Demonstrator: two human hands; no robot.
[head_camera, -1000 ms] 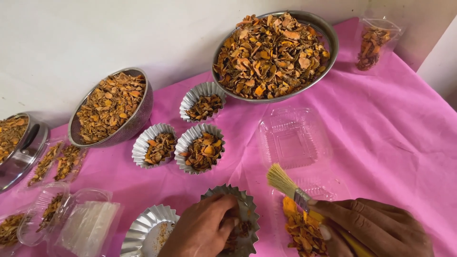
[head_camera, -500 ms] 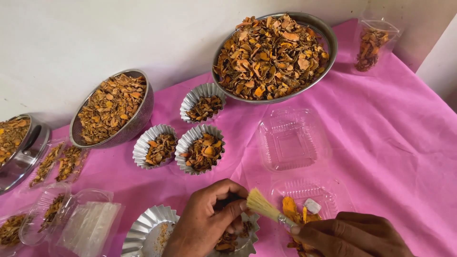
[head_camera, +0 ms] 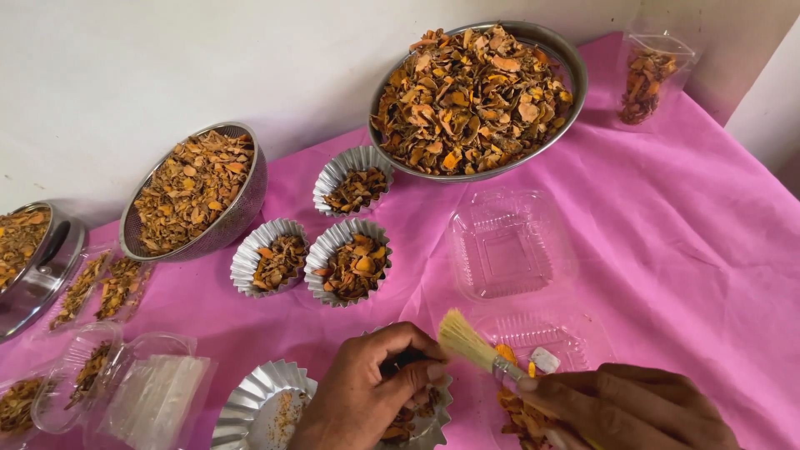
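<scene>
My left hand rests over a fluted metal cup of dried orange-brown pieces at the near edge, fingers curled into it. My right hand holds a small brush with pale yellow bristles, pointing up-left toward the left hand. Under the right hand lies a clear plastic clamshell with some orange pieces in its lower half. Just left of the left hand sits another fluted cup, nearly empty with a few crumbs.
Three filled fluted cups stand mid-table on the pink cloth. Behind are a large steel bowl, a smaller bowl, a pan at left, a clear bag far right, and plastic containers near left.
The right hand has swung the brush leftward and down, from beside the clamshell to close by the left hand. The left hand has shifted slightly on the cup.
</scene>
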